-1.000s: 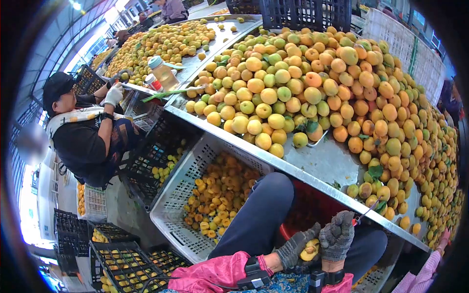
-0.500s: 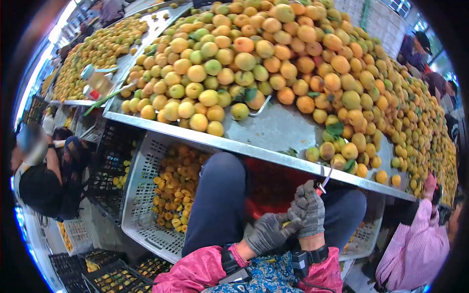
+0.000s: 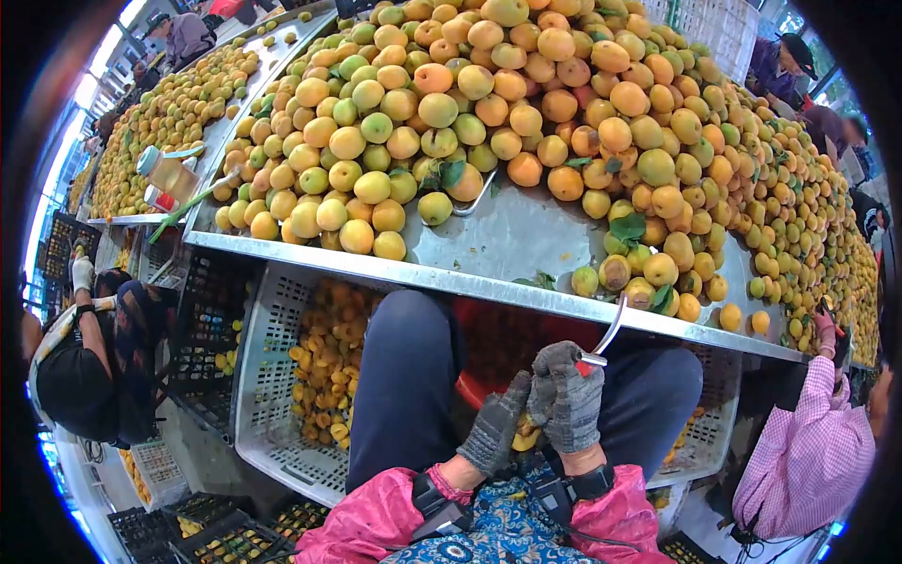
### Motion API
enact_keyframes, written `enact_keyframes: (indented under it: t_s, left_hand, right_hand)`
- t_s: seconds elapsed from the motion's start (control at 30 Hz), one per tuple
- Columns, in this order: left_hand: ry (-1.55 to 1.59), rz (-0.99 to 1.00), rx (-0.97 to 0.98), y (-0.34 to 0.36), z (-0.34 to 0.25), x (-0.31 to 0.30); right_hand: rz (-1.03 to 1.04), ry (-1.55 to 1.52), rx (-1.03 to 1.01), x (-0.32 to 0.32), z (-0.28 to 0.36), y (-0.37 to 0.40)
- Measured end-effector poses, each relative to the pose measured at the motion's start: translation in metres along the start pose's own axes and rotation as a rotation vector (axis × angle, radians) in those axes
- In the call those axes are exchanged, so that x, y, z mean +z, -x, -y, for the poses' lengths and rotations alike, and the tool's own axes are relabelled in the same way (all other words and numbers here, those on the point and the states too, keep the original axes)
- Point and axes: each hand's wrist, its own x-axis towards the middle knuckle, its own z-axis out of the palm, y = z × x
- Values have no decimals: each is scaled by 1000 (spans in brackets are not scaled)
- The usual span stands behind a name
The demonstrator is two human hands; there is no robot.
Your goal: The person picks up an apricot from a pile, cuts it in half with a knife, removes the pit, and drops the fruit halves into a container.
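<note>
My right hand (image 3: 566, 399), in a grey knit glove, is closed round the red handle of a curved-blade knife (image 3: 611, 331). The blade points up and right, near the table edge. Close beside it, my left hand (image 3: 496, 428) in a matching glove has its fingers stretched out upward, close to the right hand's knuckles. Between the two hands, low down, shows a yellow-orange apricot piece (image 3: 525, 436); which hand supports it is partly hidden. Beneath the hands, between my knees, is a red container (image 3: 474, 387).
A metal table (image 3: 526, 230) bears a large heap of apricots (image 3: 564, 103). A grey crate (image 3: 268, 376) of cut apricots stands left of my knees, near black crates (image 3: 211, 329). A bottle (image 3: 169, 176) lies at left. Co-workers sit at left (image 3: 85, 367) and right (image 3: 803, 461).
My left hand has gone from curled at the right hand to stretched-out fingers. The knife has swung higher with the right hand. The whole view has shifted slightly.
</note>
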Motion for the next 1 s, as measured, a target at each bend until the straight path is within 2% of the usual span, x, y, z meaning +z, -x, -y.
enact_keyframes:
  t_s: [0.07, 0.1, 0.13, 0.17, 0.2, 0.27, 0.3, 0.37, 0.4, 0.47, 0.5, 0.57, 0.6, 0.67, 0.7, 0.77, 0.87, 0.9, 0.97, 1.0]
  left_hand:
    - [-872, -2, 533, -2, -3, -3]
    - [-874, -2, 531, -2, -2, -4]
    - [-1010, -35, 629, -2, -1, -4]
    - [-1143, -66, 730, -2, 0, -2]
    - [-1143, -62, 729, -5, 0, 2]
    - [-675, -51, 740, -9, 1, 9]
    - [-675, -49, 739, -8, 2, 9]
    - [-502, 4, 609, -7, 2, 10]
    - [-503, 7, 608, -7, 0, 10]
    - [-818, 42, 809, -8, -13, 12]
    - [-819, 48, 802, -5, -16, 14]
    - [-559, 28, 341, -2, -21, 20]
    - [-561, 34, 337, -2, -16, 20]
    - [-723, -3, 538, -6, -13, 20]
    - [-725, 2, 534, -3, -11, 20]
    - [-674, 44, 294, 4, -26, 23]
    - [-752, 57, 399, 2, -26, 21]
    - [-756, 61, 410, 0, -30, 22]
    - [-538, 3, 474, 2, -40, 25]
    - [-540, 2, 482, 0, -37, 24]
  right_hand:
    - [-90, 165, -104, 0, -11, -6]
    - [-112, 34, -81, 1, -14, -11]
    - [-115, 32, -78, 1, -14, -12]
    - [-167, -35, 15, 0, -12, -13]
    - [-219, -102, 108, -1, -10, -14]
    - [-242, -110, 82, -5, -18, -18]
    - [-234, -105, 79, -7, -18, -20]
    - [-229, -100, 77, -11, -22, -21]
    - [-267, -121, 114, -12, -25, -21]
    - [-309, -143, 149, -16, -26, -23]
    - [-296, -160, 164, -19, -27, -22]
    - [-288, -180, 179, -22, -29, -21]
    - [-319, -175, 187, -23, -32, -21]
    - [-352, -172, 191, -26, -35, -23]
    - [-360, -233, 229, -28, -39, -23]
    - [-374, -297, 269, -30, -38, -20]
    - [-381, -299, 300, -26, -25, -17]
    - [-314, -358, 282, -23, -18, -19]
    - [-249, -418, 265, -19, -9, -14]
    - [-250, -335, 110, -16, -5, -12]
